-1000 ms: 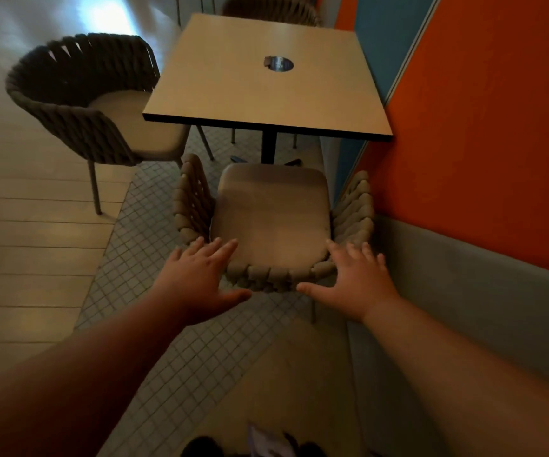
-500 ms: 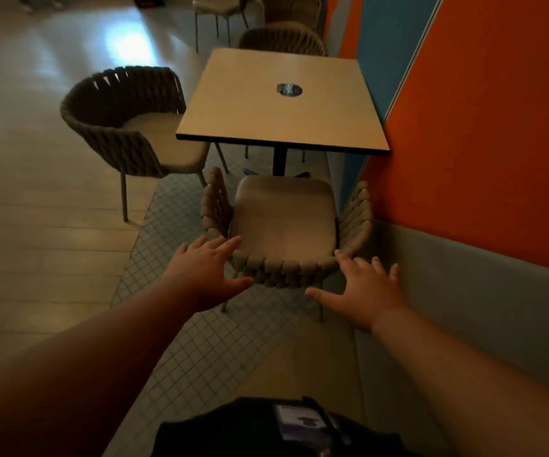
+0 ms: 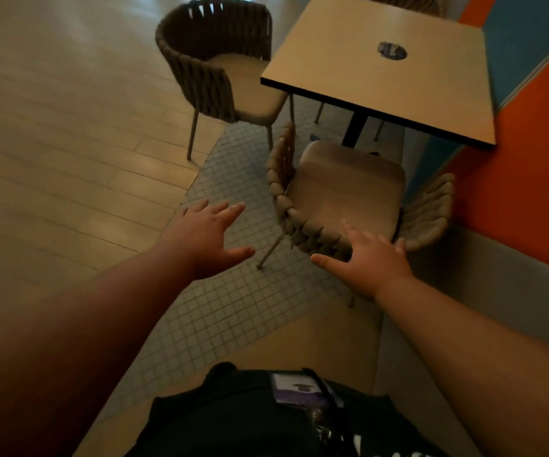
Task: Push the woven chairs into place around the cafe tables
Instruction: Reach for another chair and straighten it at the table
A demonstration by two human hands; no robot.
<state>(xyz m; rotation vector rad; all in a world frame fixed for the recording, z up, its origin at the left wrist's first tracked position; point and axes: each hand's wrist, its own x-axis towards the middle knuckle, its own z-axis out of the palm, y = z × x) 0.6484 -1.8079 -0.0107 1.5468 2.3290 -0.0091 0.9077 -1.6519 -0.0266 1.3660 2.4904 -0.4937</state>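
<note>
Woven chair (image 3: pixel 349 192) stands at my 1 o'clock, seat facing the cafe table (image 3: pixel 382 77). My right hand (image 3: pixel 370 258) lies spread on its backrest rim; my left hand (image 3: pixel 209 237), fingers straight and empty, hovers at 11 o'clock, clear of it. Setting the left on the rim too should keep the push straight, I judge.

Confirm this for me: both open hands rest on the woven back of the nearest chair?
Not both. In the head view only the right hand rests on the woven back of the nearest chair; the left hand, open too, hangs over the tiled floor beside it, touching nothing.
</note>
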